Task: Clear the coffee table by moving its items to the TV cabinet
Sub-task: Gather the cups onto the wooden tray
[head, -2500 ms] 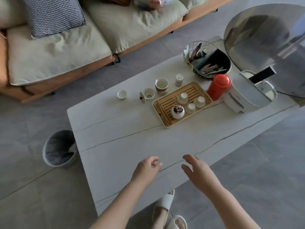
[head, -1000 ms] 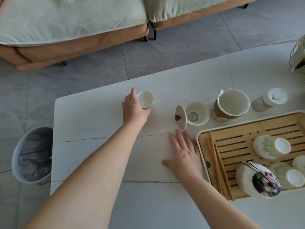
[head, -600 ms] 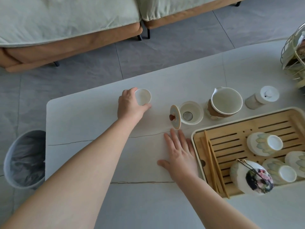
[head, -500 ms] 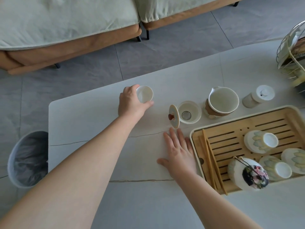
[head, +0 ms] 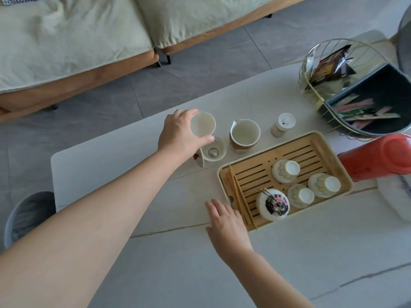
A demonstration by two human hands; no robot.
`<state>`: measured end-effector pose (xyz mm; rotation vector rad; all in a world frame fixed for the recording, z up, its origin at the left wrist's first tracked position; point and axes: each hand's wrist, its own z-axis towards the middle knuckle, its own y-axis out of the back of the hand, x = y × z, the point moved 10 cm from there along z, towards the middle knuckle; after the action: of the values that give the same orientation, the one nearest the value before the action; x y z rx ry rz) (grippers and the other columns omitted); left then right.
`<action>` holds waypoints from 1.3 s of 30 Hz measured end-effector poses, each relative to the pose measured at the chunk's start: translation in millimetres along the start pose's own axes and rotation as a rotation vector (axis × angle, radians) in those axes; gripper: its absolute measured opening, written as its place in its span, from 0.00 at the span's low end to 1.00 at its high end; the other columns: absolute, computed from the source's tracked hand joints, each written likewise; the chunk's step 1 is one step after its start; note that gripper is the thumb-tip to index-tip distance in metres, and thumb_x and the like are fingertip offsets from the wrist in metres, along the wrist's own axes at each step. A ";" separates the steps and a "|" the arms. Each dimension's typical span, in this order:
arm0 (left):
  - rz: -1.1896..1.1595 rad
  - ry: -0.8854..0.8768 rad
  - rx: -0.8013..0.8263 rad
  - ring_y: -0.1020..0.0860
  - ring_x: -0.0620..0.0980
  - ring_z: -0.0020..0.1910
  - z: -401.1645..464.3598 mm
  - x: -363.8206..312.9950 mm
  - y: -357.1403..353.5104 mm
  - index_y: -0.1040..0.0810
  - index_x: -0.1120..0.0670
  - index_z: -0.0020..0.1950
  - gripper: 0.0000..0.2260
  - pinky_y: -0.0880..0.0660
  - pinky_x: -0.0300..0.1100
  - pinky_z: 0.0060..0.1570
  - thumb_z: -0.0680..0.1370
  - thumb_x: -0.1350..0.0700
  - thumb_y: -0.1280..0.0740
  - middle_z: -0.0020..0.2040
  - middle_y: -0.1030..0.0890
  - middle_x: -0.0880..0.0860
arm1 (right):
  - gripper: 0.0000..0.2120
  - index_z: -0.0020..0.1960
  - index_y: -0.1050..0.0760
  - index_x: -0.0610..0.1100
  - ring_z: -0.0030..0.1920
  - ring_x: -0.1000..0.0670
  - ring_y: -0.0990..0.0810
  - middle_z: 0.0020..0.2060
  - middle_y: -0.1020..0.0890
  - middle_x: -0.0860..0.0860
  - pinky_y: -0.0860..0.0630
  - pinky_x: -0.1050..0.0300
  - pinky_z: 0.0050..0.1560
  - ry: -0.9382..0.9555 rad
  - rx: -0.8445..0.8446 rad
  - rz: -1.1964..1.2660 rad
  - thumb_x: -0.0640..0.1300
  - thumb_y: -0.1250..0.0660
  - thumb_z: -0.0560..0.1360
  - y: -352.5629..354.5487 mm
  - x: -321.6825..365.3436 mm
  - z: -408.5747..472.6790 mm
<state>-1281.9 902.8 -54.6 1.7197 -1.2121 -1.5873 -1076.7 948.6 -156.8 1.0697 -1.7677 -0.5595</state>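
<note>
A grey-green sofa (head: 73, 41) stands beyond the white coffee table (head: 200, 274), with a bin (head: 26, 216) on the floor at the table's left end. On the far right of the table sit a wire basket (head: 347, 85) of packets and a red flask (head: 378, 156). A bamboo tray (head: 251, 172) lies beside the flask, carrying three upturned cups (head: 285, 171) and a painted jar (head: 273, 204). Behind the tray stand a pitcher (head: 244, 135), a small white canister (head: 283, 124) and a lidded bowl (head: 213, 151), its lid leaning against its left side. The left hand (head: 180, 136) pinches a small white teacup (head: 202, 124) between thumb and fingers, tilted and lifted above the lidded bowl. The right hand (head: 226, 223) lies flat, fingers loosely together, on the table, touching the tray's near left corner.
</note>
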 end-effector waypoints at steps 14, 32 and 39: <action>0.081 -0.215 0.191 0.33 0.56 0.64 -33.0 -142.9 -95.0 0.32 0.49 0.69 0.34 0.32 0.47 0.59 0.67 0.40 0.27 0.62 0.27 0.57 | 0.25 0.72 0.40 0.51 0.68 0.50 0.32 0.68 0.29 0.53 0.38 0.54 0.68 -0.284 -0.213 0.192 0.54 0.39 0.77 69.5 -128.0 -110.6; 0.338 -0.283 0.273 0.34 0.56 0.64 -29.8 -197.0 -220.2 0.35 0.45 0.70 0.34 0.34 0.49 0.55 0.67 0.36 0.30 0.65 0.28 0.52 | 0.35 0.75 0.53 0.49 0.76 0.43 0.59 0.77 0.54 0.48 0.53 0.41 0.74 -0.645 -0.144 0.102 0.55 0.38 0.75 55.3 -270.7 -131.8; 0.361 -0.275 0.230 0.33 0.56 0.63 -17.5 -194.4 -232.6 0.34 0.44 0.69 0.33 0.37 0.48 0.51 0.67 0.36 0.31 0.65 0.26 0.51 | 0.41 0.76 0.59 0.53 0.76 0.45 0.64 0.77 0.61 0.51 0.55 0.38 0.75 -0.717 -0.106 0.144 0.55 0.35 0.74 38.6 -287.2 -132.1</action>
<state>-1187.3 1176.6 -145.7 1.3346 -1.7875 -1.5394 -929.8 1225.6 -212.3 0.6938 -2.3710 -1.0201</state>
